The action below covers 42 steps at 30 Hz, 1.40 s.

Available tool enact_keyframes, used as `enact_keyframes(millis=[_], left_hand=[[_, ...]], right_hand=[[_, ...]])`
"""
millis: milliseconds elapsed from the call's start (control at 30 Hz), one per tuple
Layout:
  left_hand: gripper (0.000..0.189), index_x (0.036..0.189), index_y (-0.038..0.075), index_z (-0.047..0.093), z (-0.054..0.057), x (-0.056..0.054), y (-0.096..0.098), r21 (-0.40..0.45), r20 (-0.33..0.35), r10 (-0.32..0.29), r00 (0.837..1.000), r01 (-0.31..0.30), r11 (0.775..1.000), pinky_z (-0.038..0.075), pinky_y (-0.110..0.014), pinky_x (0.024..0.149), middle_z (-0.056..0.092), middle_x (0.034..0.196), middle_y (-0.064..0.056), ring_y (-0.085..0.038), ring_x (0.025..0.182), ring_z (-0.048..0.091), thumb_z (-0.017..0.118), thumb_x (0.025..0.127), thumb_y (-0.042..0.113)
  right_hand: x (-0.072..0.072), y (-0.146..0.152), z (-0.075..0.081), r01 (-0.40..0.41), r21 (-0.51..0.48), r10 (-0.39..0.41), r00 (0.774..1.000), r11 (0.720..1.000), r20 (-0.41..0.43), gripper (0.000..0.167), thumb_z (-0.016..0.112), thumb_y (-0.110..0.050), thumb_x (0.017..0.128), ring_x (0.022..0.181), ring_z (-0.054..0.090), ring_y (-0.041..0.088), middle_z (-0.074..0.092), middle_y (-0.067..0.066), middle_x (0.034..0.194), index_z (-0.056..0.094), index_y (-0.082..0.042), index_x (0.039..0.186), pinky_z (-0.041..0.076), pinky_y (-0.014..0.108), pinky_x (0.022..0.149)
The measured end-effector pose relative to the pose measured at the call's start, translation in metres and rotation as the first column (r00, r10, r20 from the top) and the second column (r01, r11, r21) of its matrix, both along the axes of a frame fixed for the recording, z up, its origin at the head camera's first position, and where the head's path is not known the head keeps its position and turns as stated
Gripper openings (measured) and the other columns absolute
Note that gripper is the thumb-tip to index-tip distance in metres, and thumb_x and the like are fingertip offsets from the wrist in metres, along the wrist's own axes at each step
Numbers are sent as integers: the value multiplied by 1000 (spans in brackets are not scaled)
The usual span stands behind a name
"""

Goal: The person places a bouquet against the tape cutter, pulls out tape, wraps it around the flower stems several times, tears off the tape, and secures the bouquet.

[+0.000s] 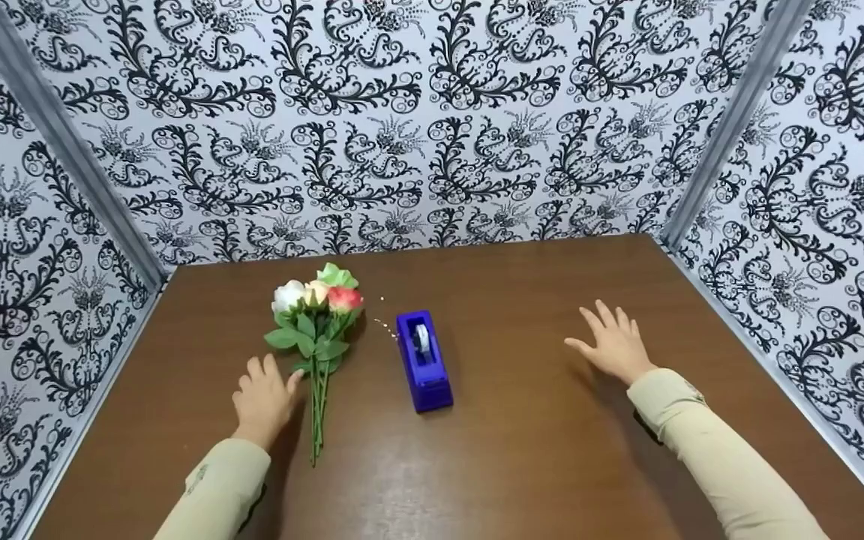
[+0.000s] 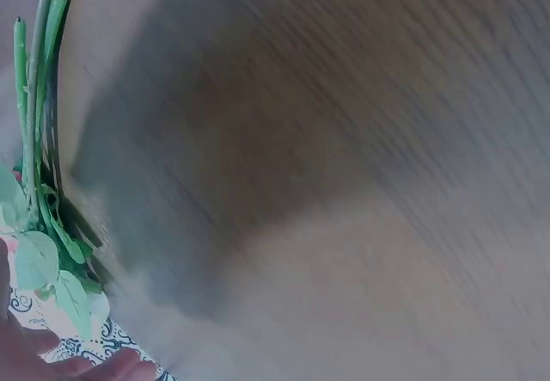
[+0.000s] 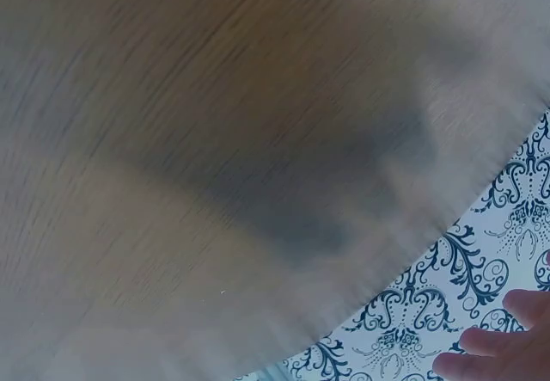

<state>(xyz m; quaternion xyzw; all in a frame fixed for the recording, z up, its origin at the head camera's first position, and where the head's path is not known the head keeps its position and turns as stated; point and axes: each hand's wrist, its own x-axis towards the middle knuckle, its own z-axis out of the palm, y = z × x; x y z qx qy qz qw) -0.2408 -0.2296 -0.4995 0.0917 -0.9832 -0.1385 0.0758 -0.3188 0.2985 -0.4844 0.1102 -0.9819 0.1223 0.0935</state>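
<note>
A bunch of artificial roses [image 1: 319,322] lies on the left half of the table, with white, cream, red and light green heads, leaves and thin green stems pointing towards me. Just left of the stems is my left hand [image 1: 263,397], fingers spread and holding nothing. In the left wrist view the stems [image 2: 34,114] run along the left edge, above the fingertips [image 2: 112,368]. A blue tape dispenser [image 1: 424,364] with a small roll in it stands near the middle. Well to its right, my right hand [image 1: 616,345] hovers with spread fingers over its own shadow, holding nothing.
The brown wooden table [image 1: 522,465] has patterned black-and-white panels [image 1: 417,127] at the back and both sides. Grey posts [image 1: 739,112] join the panels at the corners. Small white specks [image 1: 383,326] lie between the roses and the dispenser.
</note>
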Motion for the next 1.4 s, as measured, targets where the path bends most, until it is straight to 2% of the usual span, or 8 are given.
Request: enact_keyframes(millis=[133, 300, 400, 533, 1000, 1100, 1233, 1400], left_hand=[[52, 111, -13, 41, -2, 1, 6, 61, 2, -6, 1000, 5, 998, 46, -55, 66, 44, 105, -32, -47, 87, 51, 42, 96, 37], [59, 105, -13, 48, -4, 3, 15, 112, 143, -39, 989, 23, 993, 47, -47, 57, 56, 79, -24, -36, 65, 58, 43, 93, 45], [61, 79, -5, 56, -7, 6, 21, 123, 206, -44, 978, 19, 992, 40, -36, 43, 53, 60, -13, -25, 50, 53, 45, 89, 54], [55, 52, 12, 42, -11, 10, 24, 134, 244, -55, 968, 23, 991, 29, -28, 40, 41, 49, -3, -17, 44, 41, 51, 85, 55], [30, 63, 9, 46, -13, 20, 29, 194, 257, -104, 961, 54, 980, 39, -34, 49, 50, 59, -7, -20, 53, 50, 52, 88, 24], [27, 68, 5, 49, -9, 24, 29, 337, 249, -105, 963, 15, 941, 38, -30, 46, 50, 58, -6, -18, 49, 48, 48, 90, 20], [26, 73, 2, 48, -2, 28, 30, 540, 216, -99, 971, -34, 841, 38, -28, 43, 49, 54, -5, -16, 44, 44, 39, 93, 17], [30, 67, 8, 40, 18, 22, 35, 558, 89, -39, 995, -18, 829, 31, -27, 48, 37, 57, -1, -15, 50, 34, 35, 94, 19]], right_hand=[[0, 0, 2, -3, -1, 3, 1000, 1000, 3, 70, 54, -50, 86, 126, 20, 56, 27, 27, 142, 38, -3, 137, 13, 66, 101], [2, -1, 4, 3, 9, -3, 1000, 1000, 14, 70, 53, -49, 87, 126, 20, 55, 27, 27, 143, 38, -4, 137, 14, 66, 100], [5, -2, 5, 6, 18, -6, 1000, 1000, 27, 70, 52, -49, 87, 126, 20, 55, 26, 27, 143, 37, -4, 137, 14, 66, 101], [5, -3, 7, 5, 22, -6, 1000, 1000, 30, 70, 52, -49, 87, 126, 20, 56, 26, 27, 143, 36, -4, 138, 14, 65, 101], [7, -4, -2, 0, 22, 0, 1000, 1000, 2, 65, 54, -43, 88, 124, 22, 57, 31, 28, 140, 39, -3, 136, 15, 67, 100], [10, -6, -7, -25, 47, 24, 1000, 999, 9, 61, 54, -41, 89, 123, 26, 56, 34, 29, 137, 41, -2, 134, 19, 67, 98], [16, -11, -12, -72, 64, 69, 997, 995, 36, 57, 54, -37, 90, 118, 37, 52, 42, 29, 131, 43, 0, 132, 28, 63, 96], [19, -17, -5, -106, 34, 107, 994, 994, -15, 54, 56, -34, 90, 112, 45, 47, 48, 28, 125, 45, 2, 129, 35, 58, 92]])
